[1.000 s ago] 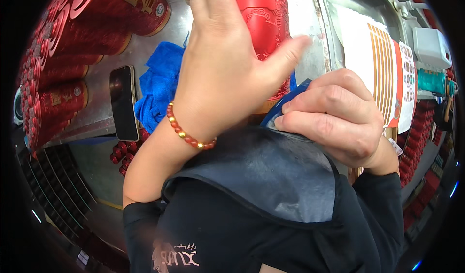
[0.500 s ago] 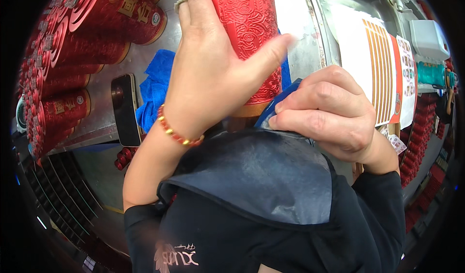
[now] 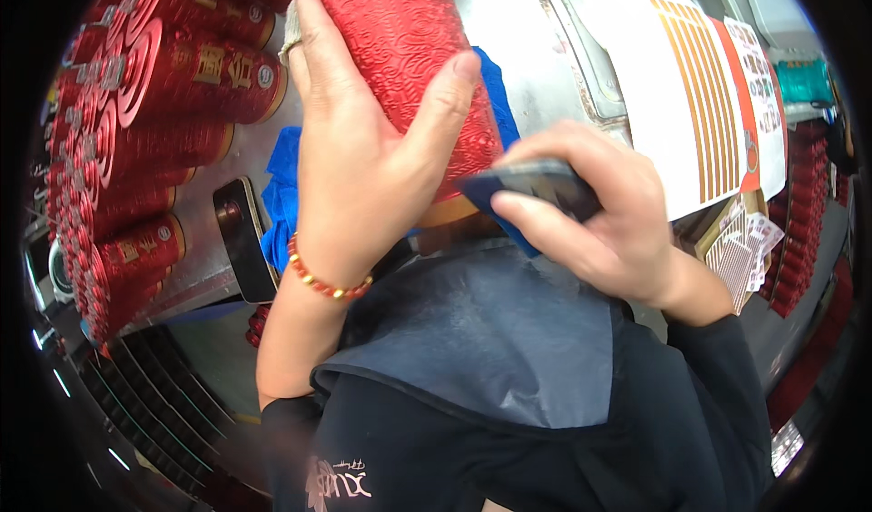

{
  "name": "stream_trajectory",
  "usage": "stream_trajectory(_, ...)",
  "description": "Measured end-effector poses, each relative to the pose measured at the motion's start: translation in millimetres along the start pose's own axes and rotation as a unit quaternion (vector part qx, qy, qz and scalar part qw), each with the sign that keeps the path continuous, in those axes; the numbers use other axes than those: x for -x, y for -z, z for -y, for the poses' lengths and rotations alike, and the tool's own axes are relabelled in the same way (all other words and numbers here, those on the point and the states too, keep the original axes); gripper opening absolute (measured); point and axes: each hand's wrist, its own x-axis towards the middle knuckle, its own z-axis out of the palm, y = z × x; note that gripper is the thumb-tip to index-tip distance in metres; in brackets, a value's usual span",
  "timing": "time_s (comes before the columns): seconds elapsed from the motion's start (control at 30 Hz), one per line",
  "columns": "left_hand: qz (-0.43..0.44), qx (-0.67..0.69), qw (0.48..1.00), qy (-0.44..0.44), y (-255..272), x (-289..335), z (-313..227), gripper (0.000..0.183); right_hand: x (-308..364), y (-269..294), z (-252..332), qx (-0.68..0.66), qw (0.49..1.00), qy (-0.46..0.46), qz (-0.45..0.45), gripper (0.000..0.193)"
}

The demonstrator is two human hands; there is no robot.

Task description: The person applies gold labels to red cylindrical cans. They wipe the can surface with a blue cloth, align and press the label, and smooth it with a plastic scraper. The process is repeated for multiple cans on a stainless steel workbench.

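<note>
A red embossed bottle (image 3: 400, 49) with a gold band at its base lies tilted in front of me, resting on a blue cloth (image 3: 283, 171). My left hand (image 3: 354, 158) is closed around its side, with the thumb pressed on the embossed surface. Something pale and cloth-like (image 3: 292, 29) shows by the left fingertips. In my right hand (image 3: 599, 212) is a flat dark blue pad (image 3: 536, 185), gripped between thumb and fingers. Its front edge is at the lower end of the bottle; motion blurs it, so contact is hard to judge.
Red bottles (image 3: 200, 67) stand in rows on the left of the metal table (image 3: 536, 67). A dark phone (image 3: 245, 239) lies near the left front edge. White sheets with orange strips (image 3: 690, 94) lie at right, above a box of small labels (image 3: 740, 248).
The bottle and my left hand have shifted left in the view. My right hand has turned, and the pad now points left, lying flatter against the bottle's lower end.
</note>
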Motion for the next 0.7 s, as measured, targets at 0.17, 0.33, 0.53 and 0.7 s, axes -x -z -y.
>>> stream_trajectory(0.17,0.068,0.482,0.855,0.178,5,9,10,0.085,21,-12,-29,0.040,0.993,-0.090,-0.067,0.015)
stream_trajectory(0.33,0.055,0.407,0.902,0.137,1,24,30,0.076,27,-4,-11,-0.097,0.969,-0.200,-0.106,0.016)
stream_trajectory(0.53,0.035,0.064,0.997,0.017,-1,13,4,0.095,11,-14,-2,-0.056,0.995,-0.065,-0.056,0.018)
stream_trajectory(0.7,0.031,0.520,0.836,0.172,-5,23,15,0.079,29,-21,-34,-0.020,0.988,-0.123,-0.095,0.014)
